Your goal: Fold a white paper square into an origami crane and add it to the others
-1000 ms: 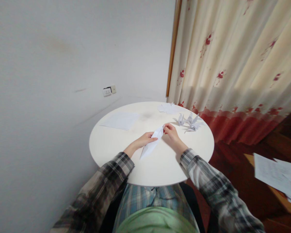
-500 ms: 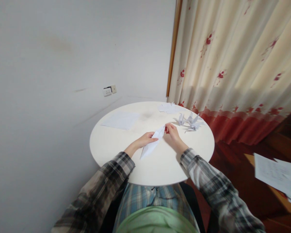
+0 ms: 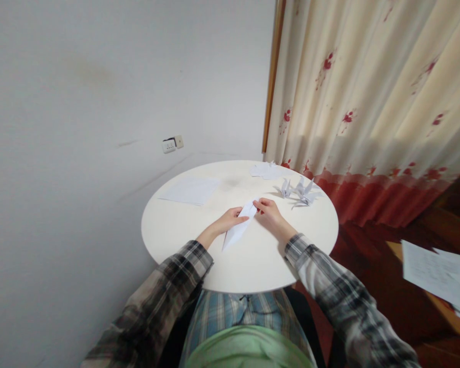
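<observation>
A folded sheet of white paper (image 3: 235, 232), long and narrow with a pointed lower end, is held slantwise over the round white table (image 3: 249, 273). My left hand (image 3: 229, 220) grips its left side, thumb lying across the top. At the upper right edge, my right hand (image 3: 269, 210) pinches the paper between thumb and fingers. Several folded paper cranes (image 3: 303, 193) stand in a group beyond my right hand. The fingers of my left hand under the paper are hidden.
Flat white sheets (image 3: 191, 190) lie at the table's far left, and more paper pieces (image 3: 266, 170) at the back. A wall (image 3: 80, 153) borders the left side, a flowered curtain (image 3: 352, 117) the right. Written papers (image 3: 437, 271) rest on a wooden surface at lower right.
My right hand has shifted slightly left and down along the paper's upper edge, from its tip. The left hand keeps its hold in about the same place.
</observation>
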